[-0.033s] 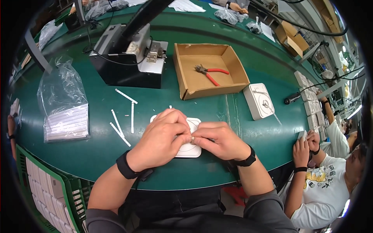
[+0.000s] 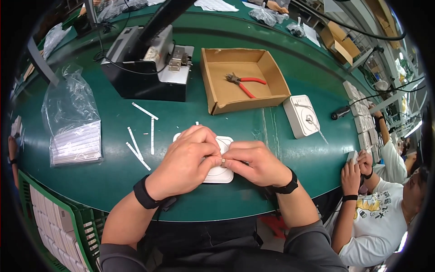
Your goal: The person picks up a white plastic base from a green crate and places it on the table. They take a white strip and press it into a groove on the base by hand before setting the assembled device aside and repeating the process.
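Note:
In front of me a white rounded-corner square box [image 2: 219, 177] lies on the green table, mostly covered by my hands. A small pale piece [image 2: 223, 162] shows between my fingertips above its face; its kind cannot be made out. My left hand [image 2: 190, 156] is closed over the box's left half, thumb and bent fingers meeting at this piece. From the other side my right hand [image 2: 253, 162] pinches at it with thumb and forefinger. Printed white paper strips [image 2: 152, 136] lie loose to the left of my hands.
Beyond my hands sits an open cardboard tray [image 2: 247, 109] with red-handled cutters [image 2: 247, 82]. A black machine [image 2: 145, 86] stands at far left, a bag of strips [image 2: 74, 143] nearer. Another white box [image 2: 301, 117] is at right. A co-worker's hands [image 2: 355, 172] work at the right edge.

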A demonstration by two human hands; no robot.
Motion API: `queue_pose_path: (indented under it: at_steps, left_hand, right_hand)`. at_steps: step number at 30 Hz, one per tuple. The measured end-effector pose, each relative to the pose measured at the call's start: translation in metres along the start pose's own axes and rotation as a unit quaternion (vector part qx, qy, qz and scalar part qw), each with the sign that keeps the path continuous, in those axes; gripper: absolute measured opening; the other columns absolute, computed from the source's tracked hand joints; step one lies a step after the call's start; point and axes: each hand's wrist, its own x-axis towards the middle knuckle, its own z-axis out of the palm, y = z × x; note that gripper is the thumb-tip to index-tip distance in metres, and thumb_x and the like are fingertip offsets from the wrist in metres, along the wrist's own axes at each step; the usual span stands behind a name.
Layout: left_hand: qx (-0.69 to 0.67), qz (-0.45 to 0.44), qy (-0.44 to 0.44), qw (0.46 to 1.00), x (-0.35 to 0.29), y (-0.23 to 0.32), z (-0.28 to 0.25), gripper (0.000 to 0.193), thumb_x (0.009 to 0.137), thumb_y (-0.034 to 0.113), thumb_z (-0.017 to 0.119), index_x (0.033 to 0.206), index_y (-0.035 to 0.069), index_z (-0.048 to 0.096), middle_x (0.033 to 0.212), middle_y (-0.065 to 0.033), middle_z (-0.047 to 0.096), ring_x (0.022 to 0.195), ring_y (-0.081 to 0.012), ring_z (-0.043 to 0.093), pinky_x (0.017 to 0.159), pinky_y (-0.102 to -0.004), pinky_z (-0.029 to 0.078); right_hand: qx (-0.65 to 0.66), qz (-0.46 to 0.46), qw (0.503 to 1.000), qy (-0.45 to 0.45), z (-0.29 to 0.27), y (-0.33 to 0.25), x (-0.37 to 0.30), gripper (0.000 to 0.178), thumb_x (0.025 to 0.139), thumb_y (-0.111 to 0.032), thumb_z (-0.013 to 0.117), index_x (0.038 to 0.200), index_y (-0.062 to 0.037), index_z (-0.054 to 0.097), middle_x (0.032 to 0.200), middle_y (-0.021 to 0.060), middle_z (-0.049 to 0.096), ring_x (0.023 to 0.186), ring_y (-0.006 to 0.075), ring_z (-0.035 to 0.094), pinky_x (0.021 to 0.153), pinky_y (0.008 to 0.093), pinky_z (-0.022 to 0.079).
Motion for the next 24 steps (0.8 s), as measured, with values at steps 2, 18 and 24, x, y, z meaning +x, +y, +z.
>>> queue_pose_path:
  at_steps: [2, 18, 24]
  left_hand:
    - [0.000, 0.016, -0.001, 1.000, 0.004, 0.000, 0.001, 0.007, 0.090, 0.008, 0.080, 0.090, 0.002, 0.076, 0.100, -0.0075, 0.067, 0.113, -0.0318, 0.065, 0.102, -0.0445, 0.050]
    - [-0.088, -0.115, 0.210, 0.967, 0.004, -0.026, -0.032, 0.017, 0.098, 0.012, 0.076, 0.091, -0.003, 0.076, 0.103, -0.0099, 0.072, 0.102, -0.0241, 0.070, 0.089, -0.0336, 0.054]
    - [0.023, -0.103, 0.188, 0.976, 0.006, -0.021, -0.022, 0.022, 0.101, 0.016, 0.074, 0.094, -0.005, 0.075, 0.101, -0.0114, 0.073, 0.096, -0.0197, 0.070, 0.086, -0.0321, 0.054]
  right_hand:
    - [-0.013, -0.005, 1.000, 0.012, -0.004, -0.004, 0.002, 0.011, 0.097, -0.010, 0.074, 0.104, -0.0015, 0.077, 0.088, 0.0127, 0.069, 0.079, 0.0334, 0.068, 0.071, 0.0424, 0.054]
    - [-0.275, 0.014, 0.960, 0.050, 0.035, -0.035, -0.029, 0.093, 0.081, -0.031, 0.093, 0.158, -0.0080, 0.047, 0.149, 0.0192, 0.054, 0.133, 0.0417, 0.058, 0.109, 0.0490, 0.050]
    - [-0.279, 0.099, 0.947, 0.128, 0.026, -0.054, -0.052, 0.101, 0.077, -0.040, 0.095, 0.159, -0.0064, 0.045, 0.156, 0.0216, 0.049, 0.141, 0.0420, 0.052, 0.113, 0.0501, 0.047]
